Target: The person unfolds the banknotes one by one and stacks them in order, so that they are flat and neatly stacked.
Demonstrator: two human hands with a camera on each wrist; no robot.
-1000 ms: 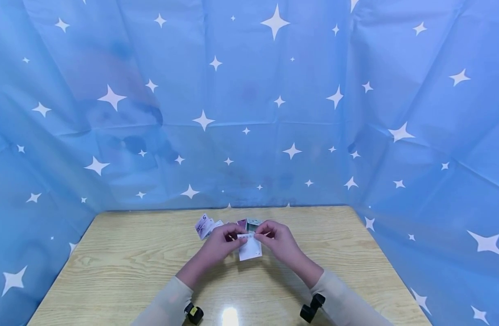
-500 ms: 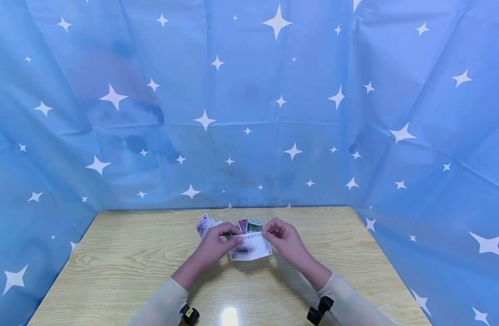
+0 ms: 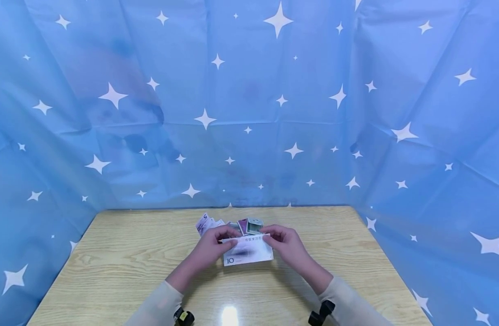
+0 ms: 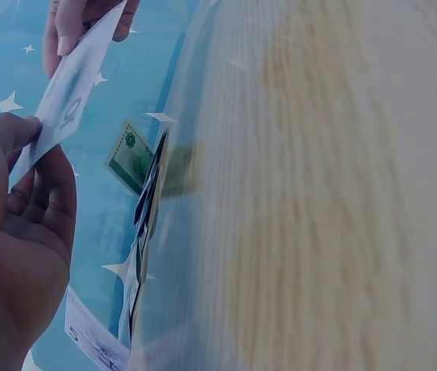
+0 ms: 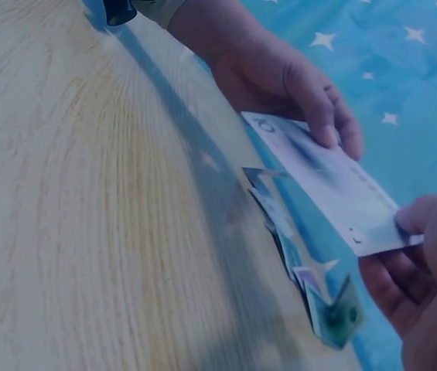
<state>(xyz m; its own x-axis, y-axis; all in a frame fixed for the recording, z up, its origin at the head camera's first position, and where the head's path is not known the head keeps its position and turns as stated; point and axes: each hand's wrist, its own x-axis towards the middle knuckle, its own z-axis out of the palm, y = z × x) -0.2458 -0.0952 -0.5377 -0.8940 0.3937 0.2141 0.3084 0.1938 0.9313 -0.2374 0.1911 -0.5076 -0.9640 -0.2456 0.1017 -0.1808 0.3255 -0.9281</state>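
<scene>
A pale wooden table (image 3: 111,267) stands before a blue star-printed cloth (image 3: 249,90). Toward its far edge lie a purple note marked 5 (image 3: 204,224), a maroon note (image 3: 242,226) and a folded green note (image 3: 254,226); the hands and the note between them partly cover this group. That pale note marked 10 (image 3: 249,253) is spread out above the table, nearer the person. The left hand (image 3: 214,243) pinches one end between thumb and fingers; the right hand (image 3: 287,243) pinches the other end likewise.
</scene>
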